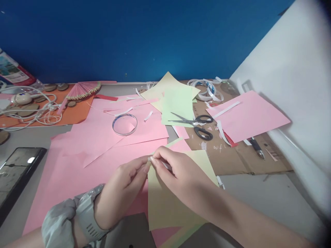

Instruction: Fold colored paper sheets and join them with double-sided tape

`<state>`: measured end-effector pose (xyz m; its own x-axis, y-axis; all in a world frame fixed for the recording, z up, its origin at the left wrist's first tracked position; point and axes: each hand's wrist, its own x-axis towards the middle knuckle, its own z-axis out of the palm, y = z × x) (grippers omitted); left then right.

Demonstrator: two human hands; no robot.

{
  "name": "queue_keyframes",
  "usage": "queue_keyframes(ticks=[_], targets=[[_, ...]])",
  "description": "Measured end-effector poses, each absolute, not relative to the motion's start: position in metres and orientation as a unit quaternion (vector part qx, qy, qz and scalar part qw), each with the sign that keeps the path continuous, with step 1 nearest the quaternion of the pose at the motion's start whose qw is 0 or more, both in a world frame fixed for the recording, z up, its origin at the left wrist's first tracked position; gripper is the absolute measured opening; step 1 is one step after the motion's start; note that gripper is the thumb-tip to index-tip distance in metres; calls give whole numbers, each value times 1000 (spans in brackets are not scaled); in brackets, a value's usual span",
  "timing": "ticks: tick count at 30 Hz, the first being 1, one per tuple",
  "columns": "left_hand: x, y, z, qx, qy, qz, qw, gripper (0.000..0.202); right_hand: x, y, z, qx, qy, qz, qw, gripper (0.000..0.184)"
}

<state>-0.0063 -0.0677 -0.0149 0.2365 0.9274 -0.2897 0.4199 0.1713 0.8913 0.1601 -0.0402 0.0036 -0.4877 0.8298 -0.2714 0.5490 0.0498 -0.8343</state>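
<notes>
My left hand (124, 187) and my right hand (176, 172) meet at the middle of the table, fingertips pinched together on the top edge of a pale yellow paper sheet (165, 203). A thin white strip seems to sit between the fingers. The yellow sheet lies over large pink paper sheets (85, 155). My left wrist wears a grey watch (86, 215).
A clear tape ring (124, 124) rests on the pink paper. Black scissors (198, 124) lie on green and yellow sheets (177, 103). White tape rolls (207, 89), another pink sheet (248, 115), a pen (257, 147), cardboard (232, 155), a folded fan (81, 90), a white cable (33, 110) and a phone (15, 172) surround.
</notes>
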Motion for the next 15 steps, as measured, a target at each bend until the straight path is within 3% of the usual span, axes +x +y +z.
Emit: queue_keyframes(ticks=[15], targets=[[-7, -64, -16, 583, 529, 258, 560, 31, 165, -35, 0, -467, -710, 509, 140, 27]])
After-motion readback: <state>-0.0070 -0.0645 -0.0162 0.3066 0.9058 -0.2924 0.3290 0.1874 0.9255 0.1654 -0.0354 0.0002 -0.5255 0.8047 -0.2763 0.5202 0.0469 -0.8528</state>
